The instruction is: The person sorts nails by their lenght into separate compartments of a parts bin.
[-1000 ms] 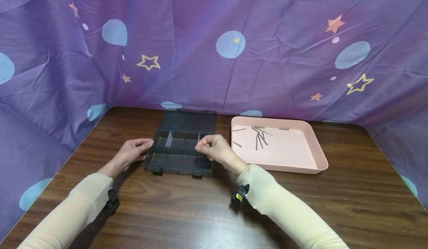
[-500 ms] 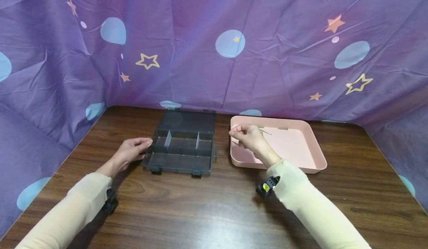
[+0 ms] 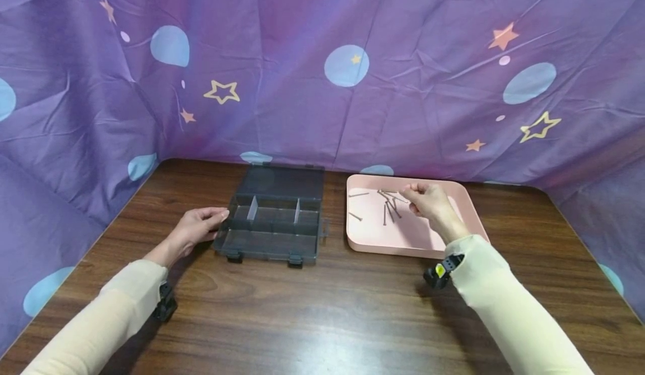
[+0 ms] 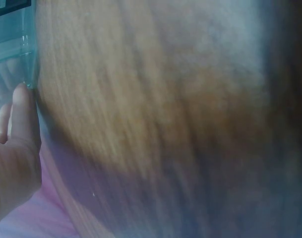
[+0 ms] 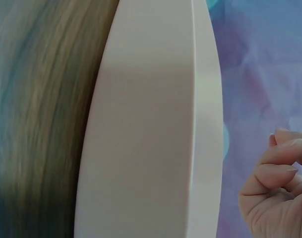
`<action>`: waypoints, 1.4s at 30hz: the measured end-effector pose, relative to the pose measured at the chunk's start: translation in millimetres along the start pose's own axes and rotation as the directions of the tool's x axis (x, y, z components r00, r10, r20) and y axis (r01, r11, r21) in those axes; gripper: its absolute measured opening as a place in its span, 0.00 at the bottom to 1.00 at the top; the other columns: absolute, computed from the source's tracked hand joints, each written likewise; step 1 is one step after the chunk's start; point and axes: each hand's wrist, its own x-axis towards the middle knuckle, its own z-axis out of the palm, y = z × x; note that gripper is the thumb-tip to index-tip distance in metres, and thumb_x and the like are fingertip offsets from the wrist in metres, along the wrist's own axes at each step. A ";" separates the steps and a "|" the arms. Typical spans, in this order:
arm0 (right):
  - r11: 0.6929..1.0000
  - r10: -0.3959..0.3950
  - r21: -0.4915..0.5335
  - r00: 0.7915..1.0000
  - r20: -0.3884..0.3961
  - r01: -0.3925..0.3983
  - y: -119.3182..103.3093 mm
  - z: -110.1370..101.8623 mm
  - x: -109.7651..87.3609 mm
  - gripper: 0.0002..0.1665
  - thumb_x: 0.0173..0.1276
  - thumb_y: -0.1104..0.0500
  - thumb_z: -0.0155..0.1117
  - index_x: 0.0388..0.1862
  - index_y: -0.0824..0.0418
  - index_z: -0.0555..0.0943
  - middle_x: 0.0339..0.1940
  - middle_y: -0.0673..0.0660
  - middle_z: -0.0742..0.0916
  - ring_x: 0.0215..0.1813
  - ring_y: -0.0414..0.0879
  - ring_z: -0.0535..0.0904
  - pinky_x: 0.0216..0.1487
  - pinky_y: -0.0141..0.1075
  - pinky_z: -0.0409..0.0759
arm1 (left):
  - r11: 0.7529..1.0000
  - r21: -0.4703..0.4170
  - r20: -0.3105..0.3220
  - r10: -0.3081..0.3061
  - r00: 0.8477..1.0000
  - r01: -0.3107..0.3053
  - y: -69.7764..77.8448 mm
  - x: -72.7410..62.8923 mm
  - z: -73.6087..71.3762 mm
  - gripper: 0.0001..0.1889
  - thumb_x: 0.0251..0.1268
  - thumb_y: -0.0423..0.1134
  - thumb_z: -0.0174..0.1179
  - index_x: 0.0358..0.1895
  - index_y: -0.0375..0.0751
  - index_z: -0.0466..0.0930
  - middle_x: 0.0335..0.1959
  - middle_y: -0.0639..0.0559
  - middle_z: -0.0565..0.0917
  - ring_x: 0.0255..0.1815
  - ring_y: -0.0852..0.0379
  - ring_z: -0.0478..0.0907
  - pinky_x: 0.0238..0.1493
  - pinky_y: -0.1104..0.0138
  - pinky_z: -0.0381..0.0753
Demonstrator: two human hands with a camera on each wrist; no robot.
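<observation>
A dark see-through plastic storage box (image 3: pixel 269 244) stands with its lid laid back, and dividers split its far row. My left hand (image 3: pixel 194 232) holds the box's left side. In the left wrist view the thumb touches the box's edge, and other fingers show through the plastic. Above the pink tray (image 3: pixel 403 246) is my right hand (image 3: pixel 430 207), its fingers loosely bent with nothing visible between them. Several thin metal fasteners (image 3: pixel 385 214), screws or nails, lie left of it in the tray. In the right wrist view, bent fingers (image 5: pixel 274 181) show beyond the tray's wall.
A brown wooden table (image 3: pixel 302 319) carries the box and the tray side by side. Two single fasteners (image 3: pixel 355 216) lie near the tray's left wall. Behind the table hangs a purple cloth (image 3: pixel 292 123) printed with stars and blue shapes.
My right hand has moved from above the box's right compartment, across the tray's left part, to above the tray's far right half. The left hand stays at the box.
</observation>
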 end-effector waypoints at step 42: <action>0.970 0.244 -0.072 0.941 0.235 -0.234 21.1 -48.3 56.9 0.03 0.68 0.67 0.57 0.34 0.64 0.78 0.21 0.46 0.82 0.26 0.35 0.77 0.33 0.28 0.79 | 1.000 -0.018 -0.001 0.003 1.000 -0.003 -0.8 -0.8 0.3 0.28 0.68 0.44 0.55 0.61 0.24 0.67 0.36 0.66 0.79 0.34 0.73 0.73 0.34 0.76 0.78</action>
